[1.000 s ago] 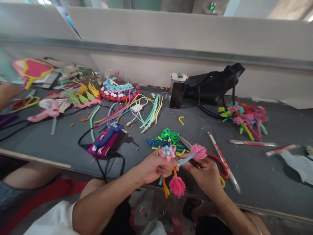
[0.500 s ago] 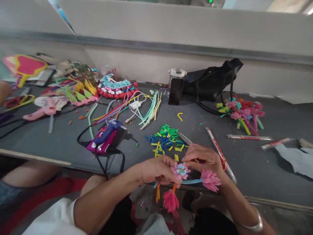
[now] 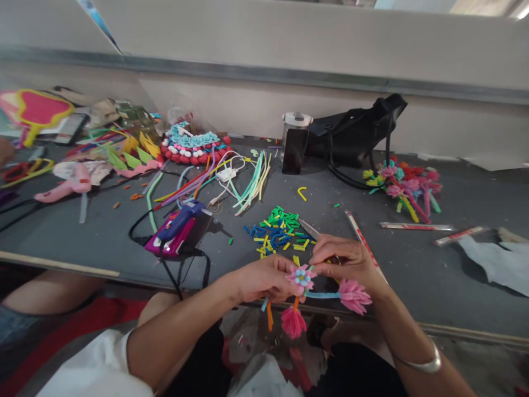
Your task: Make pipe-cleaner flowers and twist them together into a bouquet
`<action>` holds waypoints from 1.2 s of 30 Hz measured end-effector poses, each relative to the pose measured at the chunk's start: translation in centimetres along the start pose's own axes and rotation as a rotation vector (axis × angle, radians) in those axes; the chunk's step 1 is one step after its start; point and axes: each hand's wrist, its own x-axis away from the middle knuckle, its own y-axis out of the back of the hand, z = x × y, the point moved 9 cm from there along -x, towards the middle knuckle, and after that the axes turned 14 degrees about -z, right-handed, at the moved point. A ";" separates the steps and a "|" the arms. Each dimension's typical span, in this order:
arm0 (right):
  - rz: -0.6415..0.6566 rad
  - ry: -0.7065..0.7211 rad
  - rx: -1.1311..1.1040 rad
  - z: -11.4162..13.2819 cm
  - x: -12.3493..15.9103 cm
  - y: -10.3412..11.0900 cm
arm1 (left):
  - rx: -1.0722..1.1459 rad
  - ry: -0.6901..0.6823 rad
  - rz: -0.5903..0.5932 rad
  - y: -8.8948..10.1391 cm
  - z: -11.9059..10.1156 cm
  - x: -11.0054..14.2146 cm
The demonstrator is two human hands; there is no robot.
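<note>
My left hand point(image 3: 258, 278) is closed round a small bunch of foam flowers at the table's front edge. A pink flower with a blue centre point(image 3: 302, 275) faces up from it. A pink tassel flower on a blue stem point(image 3: 352, 295) sticks out to the right, and a darker pink one on an orange stem point(image 3: 293, 321) hangs below. My right hand point(image 3: 349, 263) is pinched at the top of the bunch, right of the blue-centred flower. A pile of short green, blue and yellow foam pieces point(image 3: 279, 230) lies just beyond both hands.
A purple and blue glue gun point(image 3: 177, 229) with black cord lies left of the hands. Long coloured foam strips point(image 3: 243, 184), a black bag point(image 3: 355, 135), a phone point(image 3: 292, 151), finished flowers point(image 3: 407, 184) and glue sticks point(image 3: 415, 226) lie on the grey table point(image 3: 413, 275). Another person's leg point(image 3: 45, 300) is at left.
Both hands brought the flower bunch down and toward me, to the table's front edge. The right hand moved from under the bunch to pinching over its top.
</note>
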 end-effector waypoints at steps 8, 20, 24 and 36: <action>0.100 0.061 0.093 1.2 -0.2 0.1 | -0.069 0.028 -0.103 0.3 0.3 -0.2; 0.159 0.308 0.493 5.8 1.0 0.1 | 0.038 -0.052 -0.356 0.8 -0.7 -0.4; 0.185 0.446 0.639 7.1 2.3 -1.7 | 0.182 -0.118 -0.387 1.7 -1.3 -0.5; 0.004 0.262 0.561 3.4 1.6 -0.9 | 0.442 -0.203 -0.230 2.5 -2.5 -0.8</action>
